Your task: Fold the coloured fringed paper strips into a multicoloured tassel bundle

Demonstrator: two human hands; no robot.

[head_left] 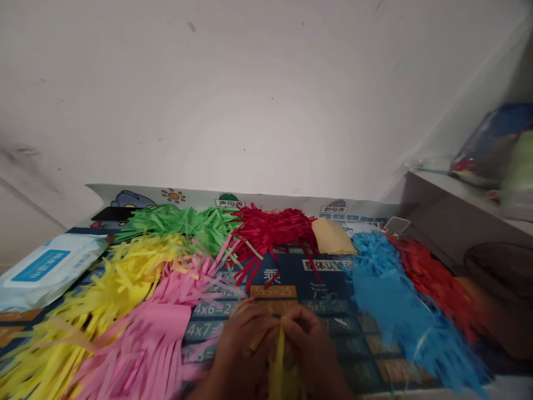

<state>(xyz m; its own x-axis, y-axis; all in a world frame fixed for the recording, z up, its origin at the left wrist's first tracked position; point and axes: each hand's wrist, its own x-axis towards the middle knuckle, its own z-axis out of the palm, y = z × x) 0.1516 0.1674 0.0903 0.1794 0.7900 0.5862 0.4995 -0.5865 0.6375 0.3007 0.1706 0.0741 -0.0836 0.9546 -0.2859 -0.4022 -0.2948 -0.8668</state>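
Note:
My left hand [245, 344] and my right hand [310, 344] meet at the front middle, close above the printed mat [333, 355]. Both are closed, with fingertips pinching the top of a yellow paper strip [278, 361] that hangs down between them. The strip's lower end runs out of the picture. Left of my hands lies a heap of pink paper strips [145, 339], and beyond it yellow fringed strips [120, 278]. Blue paper fringe [400, 300] spreads to the right of my right hand.
Along the back lie green paper strips [179, 222], red strips [275, 228] and a tan paper piece [333, 236]. A wipes packet [45, 272] rests far left. More red strips [433, 272] lie beside the grey box [453, 211] at right. A wall rises behind.

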